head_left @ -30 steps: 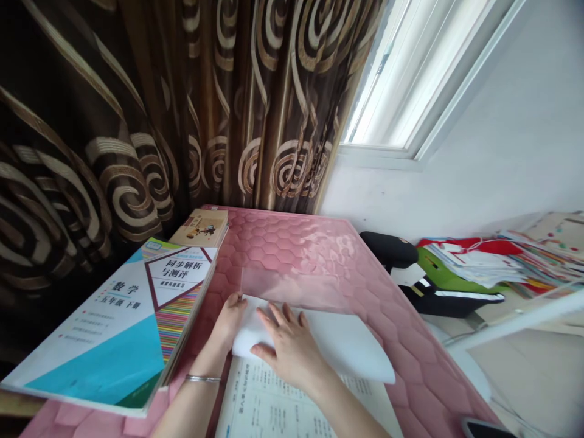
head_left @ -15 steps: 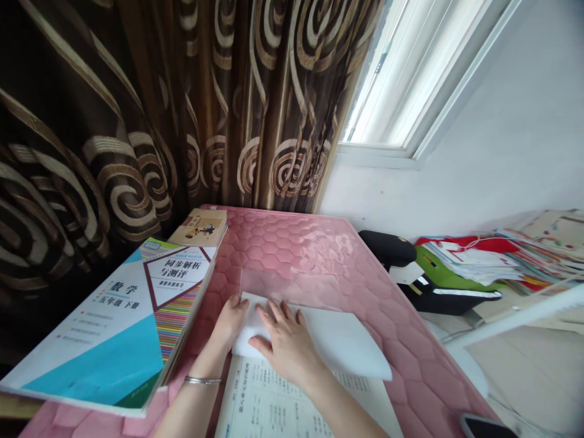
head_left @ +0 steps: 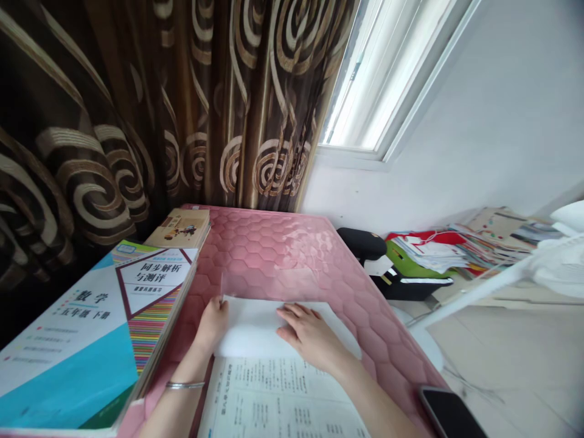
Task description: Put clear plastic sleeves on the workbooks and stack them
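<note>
A booklet lies face up, its printed page (head_left: 274, 395) nearest me. Across its far part runs a blank white paper flap (head_left: 260, 331); whether it is a cover or a loose sheet I cannot tell. My left hand (head_left: 213, 322), a silver bracelet on its wrist, has its fingers closed on the flap's left far corner. My right hand (head_left: 312, 334) rests on the right half of the flap with fingers stretched out. A clear plastic sheet (head_left: 269, 284) sticks out beyond the flap's far edge.
Left of my hands, a maths workbook (head_left: 86, 340) tops a stack, with a tan book (head_left: 177, 228) behind it. A phone (head_left: 449, 413) lies at the pink padded tabletop's (head_left: 255, 237) right edge. A white lamp (head_left: 474, 292) and piled papers (head_left: 429, 252) stand to the right.
My right hand has slid to the right across the flap, which now lies flatter. My left hand stays at the corner. The view has turned right, showing more of the phone and lamp.
</note>
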The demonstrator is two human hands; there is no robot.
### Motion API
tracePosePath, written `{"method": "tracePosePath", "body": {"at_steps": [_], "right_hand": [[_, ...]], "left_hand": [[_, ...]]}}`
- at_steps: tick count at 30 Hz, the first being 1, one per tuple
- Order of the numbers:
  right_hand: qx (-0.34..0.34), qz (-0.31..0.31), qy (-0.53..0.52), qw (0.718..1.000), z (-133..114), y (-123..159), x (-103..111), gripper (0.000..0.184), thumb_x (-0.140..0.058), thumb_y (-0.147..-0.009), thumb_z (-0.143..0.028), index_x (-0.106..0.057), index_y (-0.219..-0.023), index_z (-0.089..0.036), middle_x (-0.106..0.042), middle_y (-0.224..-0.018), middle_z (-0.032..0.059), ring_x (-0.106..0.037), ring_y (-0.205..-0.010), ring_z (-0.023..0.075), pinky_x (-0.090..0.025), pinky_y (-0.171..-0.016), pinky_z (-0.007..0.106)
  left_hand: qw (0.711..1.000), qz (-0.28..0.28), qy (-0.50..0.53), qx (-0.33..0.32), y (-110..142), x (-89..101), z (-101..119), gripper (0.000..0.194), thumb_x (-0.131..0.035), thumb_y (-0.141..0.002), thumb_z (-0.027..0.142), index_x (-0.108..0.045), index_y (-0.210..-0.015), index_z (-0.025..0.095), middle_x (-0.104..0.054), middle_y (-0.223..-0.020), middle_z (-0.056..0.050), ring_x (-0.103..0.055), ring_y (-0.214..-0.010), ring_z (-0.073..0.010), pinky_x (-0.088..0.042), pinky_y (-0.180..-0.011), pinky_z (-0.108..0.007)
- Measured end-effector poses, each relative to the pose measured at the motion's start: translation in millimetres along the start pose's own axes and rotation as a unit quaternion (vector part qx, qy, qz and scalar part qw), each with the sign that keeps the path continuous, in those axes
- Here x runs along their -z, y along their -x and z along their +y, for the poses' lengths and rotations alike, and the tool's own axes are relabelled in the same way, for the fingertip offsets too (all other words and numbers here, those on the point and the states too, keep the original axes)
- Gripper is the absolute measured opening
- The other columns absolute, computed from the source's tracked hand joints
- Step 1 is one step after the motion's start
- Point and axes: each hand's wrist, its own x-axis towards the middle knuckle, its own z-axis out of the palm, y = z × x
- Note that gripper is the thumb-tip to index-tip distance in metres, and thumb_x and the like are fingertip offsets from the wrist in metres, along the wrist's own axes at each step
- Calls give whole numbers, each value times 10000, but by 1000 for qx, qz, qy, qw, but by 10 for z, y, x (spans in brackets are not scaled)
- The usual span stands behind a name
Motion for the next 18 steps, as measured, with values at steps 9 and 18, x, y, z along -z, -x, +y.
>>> {"method": "tracePosePath", "body": {"at_steps": [9,18], "right_hand": [[7,51,38,998,32,2,-203,470,-309,-956,-480,-497,-1334,-272,-446,-1436,47,-372,-1323,289,-318,-1049,505],[25,73,38,996,45,60,-205,441,-348,-952,-463,-521,-1305,-265,-474,-1412,58,-386,-1312,296,-329,-1036,527]], "left_hand": [[913,68,-323,-241,280,11,187,273,-453,-845,154,-643,-1035,197,-489,-1346,-146,-540,-1156,-294,-439,-943,-461],[880,-29,-384,-279,378,-20,250,302,-454,-876,218,-681,-1058,300,-524,-1371,-44,-472,-1265,-269,-255,-1082,-582]]}}
